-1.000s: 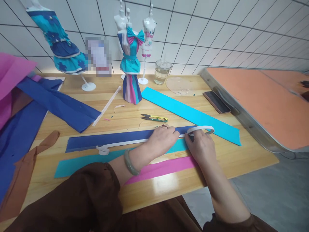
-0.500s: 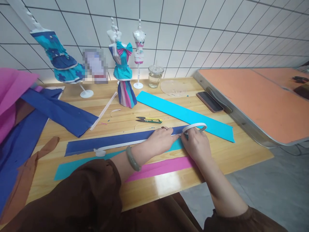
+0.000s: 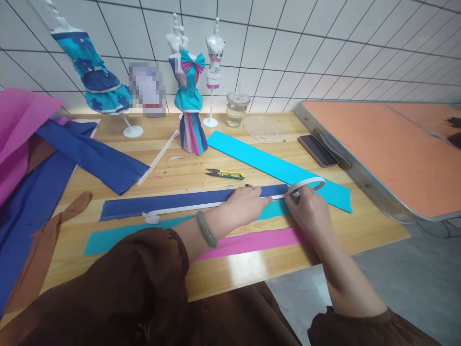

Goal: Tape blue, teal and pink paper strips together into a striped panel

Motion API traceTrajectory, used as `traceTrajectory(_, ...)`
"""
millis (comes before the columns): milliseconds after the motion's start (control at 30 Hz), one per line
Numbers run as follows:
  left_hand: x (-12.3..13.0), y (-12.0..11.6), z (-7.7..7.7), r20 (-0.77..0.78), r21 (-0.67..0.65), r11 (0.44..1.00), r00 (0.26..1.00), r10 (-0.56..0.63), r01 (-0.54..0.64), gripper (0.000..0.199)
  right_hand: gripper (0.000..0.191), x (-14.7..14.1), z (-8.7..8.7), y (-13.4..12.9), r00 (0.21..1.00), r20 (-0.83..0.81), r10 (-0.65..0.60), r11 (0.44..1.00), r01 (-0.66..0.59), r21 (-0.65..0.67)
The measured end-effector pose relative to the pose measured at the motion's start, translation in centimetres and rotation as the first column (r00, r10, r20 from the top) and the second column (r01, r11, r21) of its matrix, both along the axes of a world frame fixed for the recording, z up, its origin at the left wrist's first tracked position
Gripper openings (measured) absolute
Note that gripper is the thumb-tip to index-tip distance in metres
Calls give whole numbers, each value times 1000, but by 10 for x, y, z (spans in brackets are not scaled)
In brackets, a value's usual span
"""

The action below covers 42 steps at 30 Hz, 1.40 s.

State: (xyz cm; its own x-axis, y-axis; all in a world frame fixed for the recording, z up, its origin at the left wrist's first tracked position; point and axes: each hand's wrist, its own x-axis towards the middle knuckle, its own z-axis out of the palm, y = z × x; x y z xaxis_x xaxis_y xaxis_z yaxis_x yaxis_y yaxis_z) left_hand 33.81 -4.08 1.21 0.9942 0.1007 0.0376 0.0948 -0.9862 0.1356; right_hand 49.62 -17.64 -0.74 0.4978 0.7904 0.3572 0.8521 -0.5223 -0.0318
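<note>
A dark blue fabric strip (image 3: 180, 199) lies across the table, with narrow white tape (image 3: 187, 208) running along its near edge. My left hand (image 3: 245, 205) rests over the strip, fingers stretched out, a fingertip pressing on the tape. At the strip's right end, my right hand (image 3: 310, 210) is closed on the white tape roll (image 3: 308, 181), whose ring stands out above the fingers. A curled tape end (image 3: 151, 218) sticks out at the left. Nearer to me lie a teal strip (image 3: 108, 241) and a pink strip (image 3: 248, 242), both partly under my arms.
Thread snips (image 3: 225, 174) and a bright blue strip (image 3: 266, 156) lie beyond my hands. Farther back stand dressed mini mannequins (image 3: 190, 98), a glass (image 3: 237, 110) and a phone (image 3: 317, 150). Loose fabric (image 3: 21, 129) is piled at left; an orange-topped case (image 3: 389, 149) at right.
My right hand has moved right with the tape roll, and more tape shows between the hands. My left hand has shifted slightly right. The view has tilted a little.
</note>
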Motion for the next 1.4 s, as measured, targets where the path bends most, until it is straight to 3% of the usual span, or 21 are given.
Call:
traceTrajectory(267,1,0,-3,14,-4,1000,1000,-3,3,42,21,15,-5,-8,1000,4,-26,1000,26,-3)
traceTrajectory(600,1,-1,1,-11,-36,999,1000,23,-24,44,19,17,-7,-9,994,107,14,999,-10,-35)
traceTrajectory(867,1,-2,-2,6,-6,1000,1000,16,-16,47,23,20,-9,-10,993,120,-22,999,26,-32)
traceTrajectory(1233,2,-3,-9,50,11,1000,999,19,-19,42,24,26,-6,-10,984,-149,-93,994,99,38)
traceTrajectory(1400,-10,-3,7,19,-33,999,1000,8,-8,43,26,27,-5,-9,962,-249,-115,990,130,45)
